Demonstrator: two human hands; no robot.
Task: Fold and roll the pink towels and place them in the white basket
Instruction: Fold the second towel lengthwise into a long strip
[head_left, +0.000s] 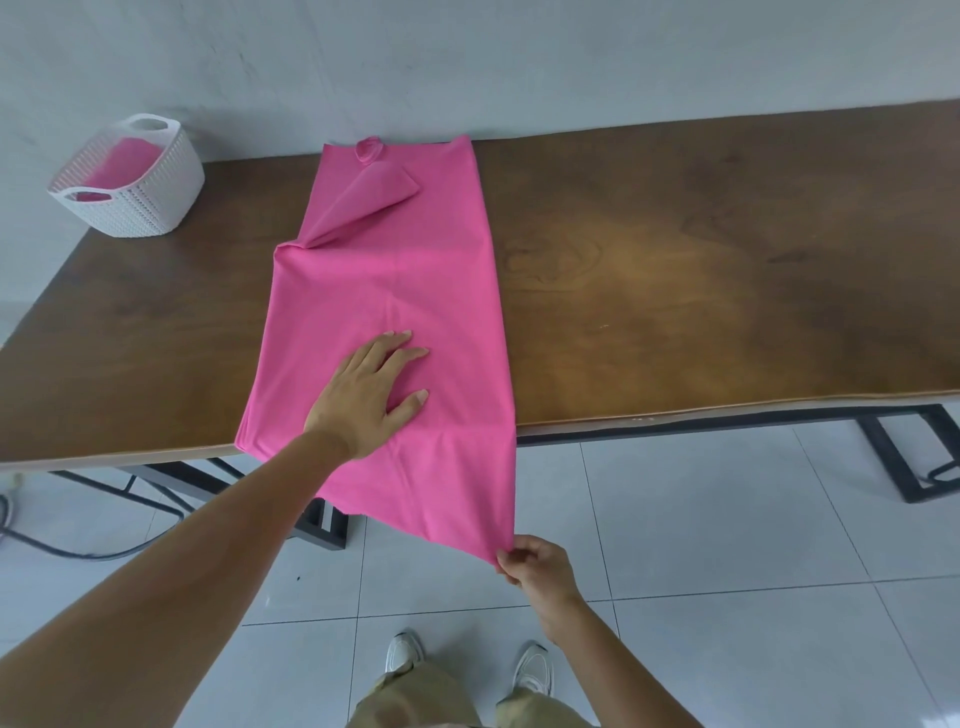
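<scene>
A long pink towel (415, 270) lies lengthwise across the brown table (701, 270), its near end hanging over the front edge. My left hand (371, 395) presses flat on the towel near the table's front, fingers spread. Below the table edge, my right hand (535, 566) pinches the towel's hanging right corner and holds it taut. At the far end, the towel's left corner is folded over in a flap (374, 200), and a small pink bunch (369, 149) sits at the back edge. The white woven basket (150, 202) stands at the table's far left with pink cloth (122, 163) inside.
The table's right half shows bare wood. A grey wall runs right behind the table. Black metal table legs (904, 457) stand on the white tiled floor, and a dark cable (67, 551) lies on the floor at the left. My shoes (467, 660) are below.
</scene>
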